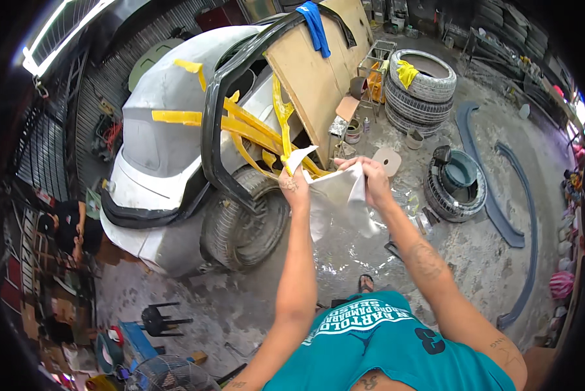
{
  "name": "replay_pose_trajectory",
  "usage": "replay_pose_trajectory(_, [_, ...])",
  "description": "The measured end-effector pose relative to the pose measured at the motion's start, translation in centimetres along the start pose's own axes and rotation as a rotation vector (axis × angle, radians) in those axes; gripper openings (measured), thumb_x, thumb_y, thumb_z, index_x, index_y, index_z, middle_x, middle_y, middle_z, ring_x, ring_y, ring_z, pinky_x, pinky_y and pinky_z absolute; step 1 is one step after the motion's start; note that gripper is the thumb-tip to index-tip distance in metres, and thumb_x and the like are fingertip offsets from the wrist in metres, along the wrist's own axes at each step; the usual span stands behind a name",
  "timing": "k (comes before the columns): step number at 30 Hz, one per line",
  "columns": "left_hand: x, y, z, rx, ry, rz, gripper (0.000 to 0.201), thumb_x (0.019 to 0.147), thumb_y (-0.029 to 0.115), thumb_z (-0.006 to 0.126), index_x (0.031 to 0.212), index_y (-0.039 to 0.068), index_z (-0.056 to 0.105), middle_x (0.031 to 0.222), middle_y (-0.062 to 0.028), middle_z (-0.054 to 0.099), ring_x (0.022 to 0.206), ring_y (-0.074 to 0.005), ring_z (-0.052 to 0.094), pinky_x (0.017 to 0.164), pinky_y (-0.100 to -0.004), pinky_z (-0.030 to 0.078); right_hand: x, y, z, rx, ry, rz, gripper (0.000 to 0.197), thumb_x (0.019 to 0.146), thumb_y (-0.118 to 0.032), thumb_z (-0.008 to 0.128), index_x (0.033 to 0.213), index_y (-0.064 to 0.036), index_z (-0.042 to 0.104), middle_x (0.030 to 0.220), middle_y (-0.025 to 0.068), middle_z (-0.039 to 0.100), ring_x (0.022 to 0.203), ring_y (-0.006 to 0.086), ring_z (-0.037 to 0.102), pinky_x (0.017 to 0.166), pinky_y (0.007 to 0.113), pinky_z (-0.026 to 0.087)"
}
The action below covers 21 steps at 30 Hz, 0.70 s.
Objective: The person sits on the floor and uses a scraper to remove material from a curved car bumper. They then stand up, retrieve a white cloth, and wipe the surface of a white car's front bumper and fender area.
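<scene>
A white cloth (337, 186) is stretched between my two hands in front of me, its lower part hanging and partly smeared by motion. My left hand (295, 187) is closed on its left edge, with a corner sticking up above the fingers. At the other side my right hand (373, 182) pinches its upper right edge. Just beyond the cloth, long yellow strips (253, 133) lean and hang near the car's wheel. Close to them are a large curved black trim piece (213, 130) and a plywood board (318, 65) with a blue cloth (315, 29) draped over its top.
A grey-white car body (155, 130) with an exposed wheel (250, 225) stands left. Stacked tires (420, 94) and a tire holding a teal basin (460, 169) are to the right, beside long grey trim strips (485, 176). Another person (71, 225), a black stool (162, 319) and a fan (168, 375) are left.
</scene>
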<state>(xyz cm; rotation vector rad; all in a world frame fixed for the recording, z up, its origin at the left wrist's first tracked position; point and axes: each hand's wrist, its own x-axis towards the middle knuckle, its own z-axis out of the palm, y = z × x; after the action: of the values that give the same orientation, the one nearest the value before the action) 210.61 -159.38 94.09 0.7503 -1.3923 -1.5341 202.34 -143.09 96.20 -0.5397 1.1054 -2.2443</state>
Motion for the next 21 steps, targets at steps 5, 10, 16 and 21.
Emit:
replay_pose_trajectory(5, [5.0, -3.1, 0.2, -0.378, 0.457, -0.285, 0.028, 0.091, 0.022, 0.063, 0.080, -0.003, 0.055, 0.066, -0.0071, 0.053, 0.049, -0.0185, 0.051, 0.046, -0.0317, 0.045, 2.6, 1.0, 2.9, 0.571, -0.149, 0.252, 0.024, 0.094, -0.020, 0.041, 0.071, -0.0128, 0.041, 0.054, -0.0027, 0.032, 0.041, 0.0046, 0.024, 0.038, 0.022, 0.017])
replay_pose_trajectory(10, [7.0, -5.0, -1.5, -0.606, 0.771, -0.494, 0.047, 0.092, 0.039, 0.062, 0.071, 0.006, 0.036, 0.050, -0.0038, 0.032, 0.040, -0.0173, 0.036, 0.035, -0.0320, 0.029, -0.3, 3.7, 3.5, -1.128, -0.180, -0.256, 0.028, 0.086, -0.025, 0.067, 0.085, 0.0003, 0.055, 0.074, 0.0208, 0.062, 0.072, 0.0351, 0.063, 0.068, 0.044, 0.051])
replay_pose_trajectory(16, [8.4, -9.7, -6.1, -0.283, 0.863, -0.291, 0.034, 0.092, 0.026, 0.064, 0.075, 0.002, 0.047, 0.053, -0.0105, 0.049, 0.036, -0.0181, 0.043, 0.033, -0.0332, 0.036, -2.5, 3.7, 0.7, -1.543, -0.500, -0.078, 0.023, 0.085, -0.020, 0.064, 0.079, 0.0024, 0.064, 0.077, 0.0262, 0.065, 0.079, 0.0426, 0.065, 0.072, 0.050, 0.052])
replay_pose_trajectory(21, [11.3, -10.1, -17.0, 0.019, 1.123, -0.165, 0.041, 0.086, 0.024, 0.068, 0.076, -0.015, 0.060, 0.066, -0.0217, 0.062, 0.054, -0.0314, 0.061, 0.050, -0.0426, 0.051, -12.1, -8.6, -1.3, -1.430, -0.742, 0.034, 0.028, 0.087, -0.023, 0.062, 0.072, 0.0006, 0.066, 0.062, 0.0229, 0.060, 0.059, 0.0389, 0.061, 0.059, 0.046, 0.050])
